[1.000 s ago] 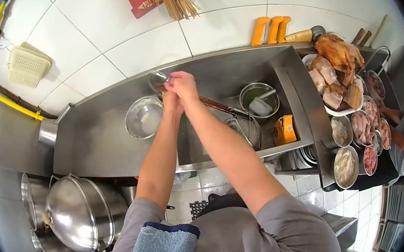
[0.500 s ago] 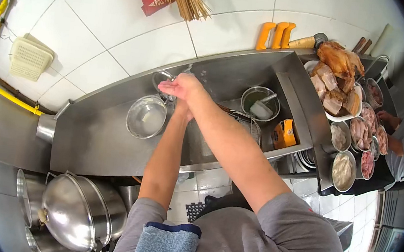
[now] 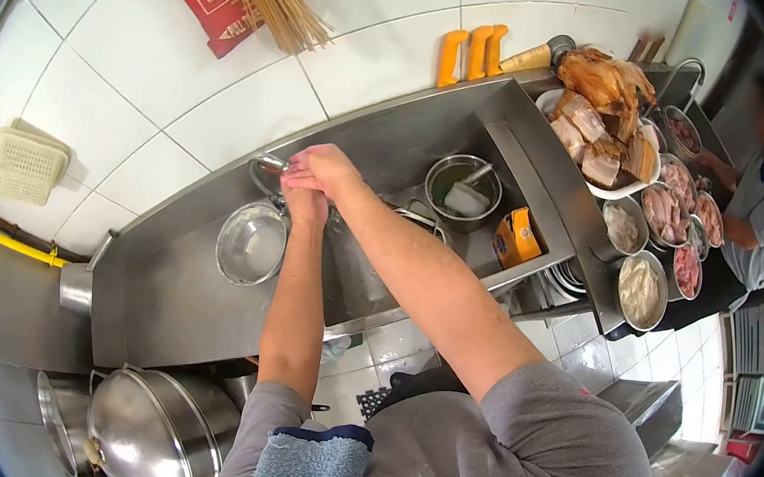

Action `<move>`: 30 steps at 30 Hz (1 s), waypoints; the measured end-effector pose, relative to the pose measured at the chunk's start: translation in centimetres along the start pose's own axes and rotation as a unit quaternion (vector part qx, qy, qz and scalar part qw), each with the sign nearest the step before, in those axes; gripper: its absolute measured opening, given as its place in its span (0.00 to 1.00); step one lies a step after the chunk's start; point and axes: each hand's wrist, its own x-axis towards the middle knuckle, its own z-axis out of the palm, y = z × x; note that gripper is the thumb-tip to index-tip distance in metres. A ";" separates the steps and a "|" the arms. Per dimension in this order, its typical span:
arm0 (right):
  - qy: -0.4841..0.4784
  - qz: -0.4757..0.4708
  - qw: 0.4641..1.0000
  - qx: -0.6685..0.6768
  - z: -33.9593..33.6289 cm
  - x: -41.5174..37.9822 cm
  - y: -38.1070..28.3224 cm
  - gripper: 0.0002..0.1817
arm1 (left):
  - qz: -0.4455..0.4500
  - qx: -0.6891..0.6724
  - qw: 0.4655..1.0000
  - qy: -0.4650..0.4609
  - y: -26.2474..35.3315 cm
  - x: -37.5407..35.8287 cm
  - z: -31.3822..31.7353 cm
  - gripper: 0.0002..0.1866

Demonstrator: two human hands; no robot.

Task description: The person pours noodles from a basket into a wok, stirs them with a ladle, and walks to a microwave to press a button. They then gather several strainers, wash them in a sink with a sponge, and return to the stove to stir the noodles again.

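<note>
Both my hands are together at the far wall of the steel sink, beside the metal tap (image 3: 270,165). My right hand (image 3: 324,168) lies across the left, its fingers stretched out and holding no object that I can see. Beneath it my left hand (image 3: 304,196) is partly covered, and its fingers are hidden. Just left of my left wrist, a metal bowl (image 3: 251,244) with cloudy contents and a pale piece in it stands in the sink (image 3: 161,279).
Right of my forearms are a steel pot (image 3: 463,189) and an orange box (image 3: 518,239). Beyond them, a white tray (image 3: 628,191) holds cooked meat, near several bowls of raw meat (image 3: 665,214). Another person (image 3: 763,202) stands at far right. Orange-handled tools (image 3: 451,58) line the wall.
The view has shifted, so the sink and wall appear further left. My hands stay together by the tap, the right now drawn more closely over the left. The other person shows more fully.
</note>
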 end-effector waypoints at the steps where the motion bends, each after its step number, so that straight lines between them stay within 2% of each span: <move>1: -0.002 -0.021 1.000 -0.008 -0.1 0.4 0.3 0.11 | 0.012 -0.008 0.999 0.032 0.3 0.0 0.3 0.06; 2: -0.004 -0.042 0.999 -0.016 0.2 0.7 0.8 0.12 | 0.017 -0.034 0.995 0.093 0.6 -0.1 0.7 0.07; 3: -0.005 -0.063 0.998 -0.024 0.4 1.0 1.3 0.12 | 0.050 0.153 0.986 0.038 -0.5 1.0 -1.8 0.09; 4: 0.002 -0.062 0.998 -0.029 0.7 0.9 1.4 0.12 | 0.082 0.333 0.939 -0.019 -2.7 2.7 -6.4 0.11; 5: 0.008 -0.061 0.998 -0.034 1.1 0.6 1.3 0.13 | -0.023 0.124 0.991 -0.044 -2.3 2.6 -6.3 0.10; 6: 0.014 -0.061 0.997 -0.039 1.6 0.6 1.5 0.13 | -0.131 -0.087 0.987 -0.024 -2.0 2.5 -6.2 0.09; 7: 0.011 -0.096 0.995 -0.036 1.5 1.5 3.0 0.14 | -0.044 0.107 0.992 -0.051 -2.2 2.4 -7.5 0.11; 8: 0.016 -0.136 0.990 -0.035 0.8 3.2 5.3 0.15 | 0.043 0.289 0.953 -0.084 -3.2 2.9 -9.5 0.13; 9: 0.029 -0.179 0.983 -0.034 0.1 4.3 6.5 0.17 | 0.018 0.252 0.964 -0.087 -4.0 2.2 -8.7 0.14; 10: 0.097 -0.123 0.960 -0.233 0.6 5.2 6.2 0.21 | -0.008 0.214 0.973 -0.088 -4.6 1.4 -7.5 0.16; 11: 0.135 -0.090 0.928 -0.334 -0.4 4.6 5.3 0.23 | -0.158 -0.036 0.986 -0.044 -3.9 0.0 -5.0 0.17; 12: 0.167 -0.051 0.886 -0.430 -1.3 3.8 4.2 0.25 | -0.183 -0.053 0.981 0.021 -4.0 -0.5 -3.9 0.17; 13: 0.162 -0.052 0.880 -0.443 -1.9 2.1 2.9 0.25 | -0.204 -0.072 0.972 0.089 -4.1 -1.0 -2.9 0.18; 14: 0.152 -0.054 0.874 -0.458 -1.7 0.7 1.7 0.24 | -0.206 -0.070 0.970 0.109 -3.6 -0.6 -2.6 0.18; 18: 0.066 -0.050 0.850 -0.520 1.4 -3.4 0.4 0.24 | -0.196 -0.036 0.978 0.059 -1.6 0.1 -2.9 0.18; 19: 0.099 -0.157 0.809 -0.557 1.5 -3.0 1.8 0.24 | -0.194 -0.029 0.980 0.043 -1.1 0.1 -2.8 0.18; 21: 0.158 -0.364 0.691 -0.604 1.3 -2.3 4.5 0.23 | -0.189 -0.012 0.982 0.008 -0.6 -0.3 -2.7 0.18; 24: 0.223 -0.382 0.660 -0.607 0.6 -2.4 5.6 0.20 | -0.188 0.027 0.980 -0.058 -1.1 -1.5 -2.5 0.18; 27: 0.129 -0.272 0.698 -0.650 -2.6 -3.3 2.7 0.16 | -0.179 0.137 0.959 -0.172 -1.2 -4.5 -1.8 0.18; 28: 0.137 -0.231 0.718 -0.642 -4.2 -3.0 2.6 0.13 | -0.220 0.220 0.936 -0.166 1.2 -5.9 0.2 0.17; 29: 0.156 -0.243 0.728 -0.622 -5.8 -3.1 3.1 0.13 | -0.303 0.203 0.906 -0.216 0.6 -4.2 -3.1 0.18; 30: 0.175 -0.256 0.736 -0.602 -7.1 -3.2 3.7 0.12 | -0.315 0.191 0.908 -0.200 1.6 -3.9 -2.7 0.19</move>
